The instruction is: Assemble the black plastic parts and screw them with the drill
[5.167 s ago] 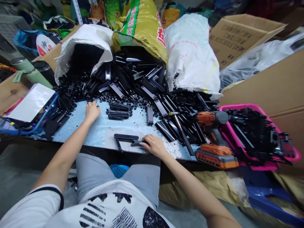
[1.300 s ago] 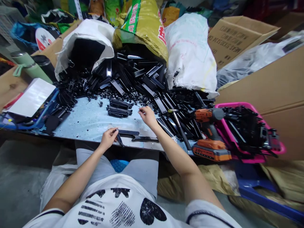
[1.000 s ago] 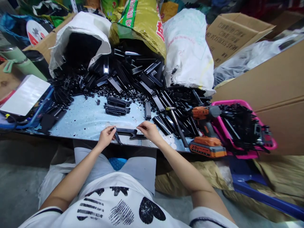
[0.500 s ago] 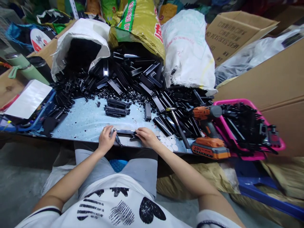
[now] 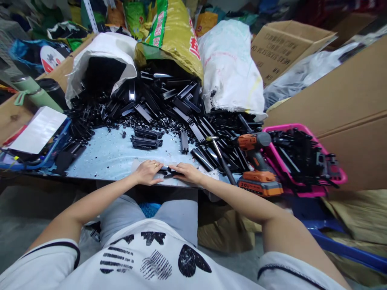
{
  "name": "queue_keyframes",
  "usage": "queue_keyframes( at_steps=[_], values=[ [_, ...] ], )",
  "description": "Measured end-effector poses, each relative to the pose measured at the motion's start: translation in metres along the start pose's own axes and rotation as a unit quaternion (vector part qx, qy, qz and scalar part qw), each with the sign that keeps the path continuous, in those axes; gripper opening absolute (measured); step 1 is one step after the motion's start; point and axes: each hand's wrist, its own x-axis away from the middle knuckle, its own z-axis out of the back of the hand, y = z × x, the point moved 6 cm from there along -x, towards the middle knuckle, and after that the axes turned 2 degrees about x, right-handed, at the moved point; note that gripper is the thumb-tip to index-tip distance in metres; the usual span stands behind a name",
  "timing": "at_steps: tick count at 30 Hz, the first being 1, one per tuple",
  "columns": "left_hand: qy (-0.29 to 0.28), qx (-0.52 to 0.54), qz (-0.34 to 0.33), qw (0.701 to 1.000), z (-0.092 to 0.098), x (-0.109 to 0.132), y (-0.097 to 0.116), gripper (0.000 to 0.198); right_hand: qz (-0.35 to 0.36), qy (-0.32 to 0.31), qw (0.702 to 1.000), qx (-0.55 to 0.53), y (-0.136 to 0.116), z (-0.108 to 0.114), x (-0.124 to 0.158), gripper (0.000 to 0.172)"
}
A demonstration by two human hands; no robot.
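Note:
At the front edge of the table, my left hand [image 5: 148, 172] lies over the left end of a long black plastic part [image 5: 165, 173], its fingers closed on it. My right hand [image 5: 188, 173] grips the other end, thumb and fingers pressed together. Only a short middle stretch of the part shows between the hands; its ends are hidden under my fingers. Just beyond, several assembled black parts [image 5: 146, 137] lie stacked. One slotted black piece [image 5: 184, 141] lies on its own to their right.
A hammer [image 5: 222, 159] and an orange cordless drill [image 5: 256, 165] are at the right, beside a pink basket [image 5: 305, 128] of black parts. Black pieces spill from a white sack [image 5: 121, 44] and a yellow sack [image 5: 181, 44]. A blue tray [image 5: 39, 161] stands at the left.
My left hand has moved right along the black part, closer to my right hand, and now covers its left end. The view has shifted slightly.

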Motion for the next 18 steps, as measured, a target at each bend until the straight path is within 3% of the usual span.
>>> queue_keyframes(
  at_steps=[4,6,9,11,14,16,18],
  values=[
    [0.006,-0.069,-0.050,0.996,-0.002,0.003,0.006,0.068,-0.077,0.008,0.990,0.117,0.007,0.005,0.005,0.060],
    [0.027,-0.094,-0.011,0.995,-0.001,-0.001,0.003,0.056,-0.114,0.030,0.981,0.152,0.004,0.008,0.007,0.063],
    [0.079,-0.084,0.060,0.992,0.012,-0.003,0.000,0.051,-0.087,0.068,0.983,0.145,-0.015,0.028,0.005,0.064],
    [0.128,-0.037,0.051,0.990,0.032,0.003,0.010,0.052,-0.027,0.097,0.990,0.100,-0.035,0.055,0.004,0.062],
    [0.206,0.124,-0.032,0.970,0.072,0.022,0.046,0.051,0.093,0.120,0.987,-0.051,-0.075,0.092,0.003,0.059],
    [0.232,0.265,-0.074,0.933,0.094,0.033,0.074,0.055,0.157,0.143,0.958,-0.190,-0.104,0.101,0.003,0.057],
    [0.270,0.362,-0.081,0.889,0.107,0.038,0.098,0.057,0.184,0.214,0.906,-0.315,-0.126,0.094,-0.002,0.060]
  ],
)
